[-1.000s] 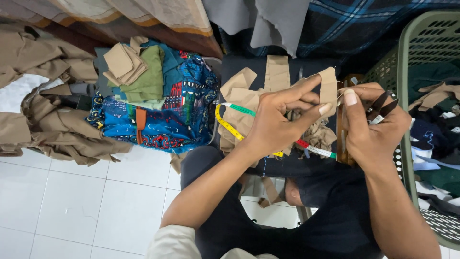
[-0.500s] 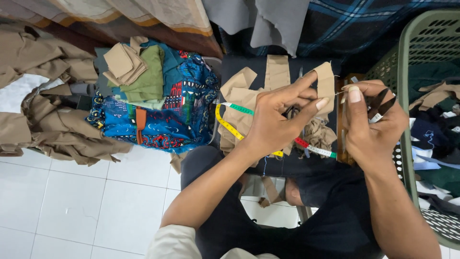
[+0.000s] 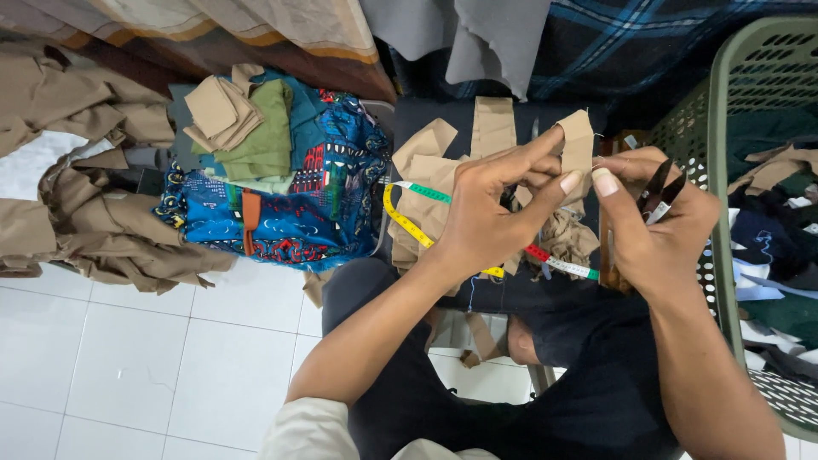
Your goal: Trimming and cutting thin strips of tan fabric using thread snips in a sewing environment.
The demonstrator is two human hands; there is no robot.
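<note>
Single head cam, looking steeply down and close over the left hand (image 3: 490, 226) and right hand (image 3: 652, 226), lap at bottom, white tiled floor (image 3: 128, 366) left, green basket (image 3: 733, 102) cut off at right edge, no second view

Floor (image 3: 153, 375): white square tiles. Laid directly on it: crumpled tan fabric heap (image 3: 94, 213) at left; blue patterned cloth bundle (image 3: 298, 196), topped by folded tan and green pieces (image 3: 247, 128), just beside the heap; green plastic basket (image 3: 724, 128) at right, filled with dark clothes. Small tan scraps (image 3: 469, 358) are seen on the tiles near the seated person's legs.
</note>
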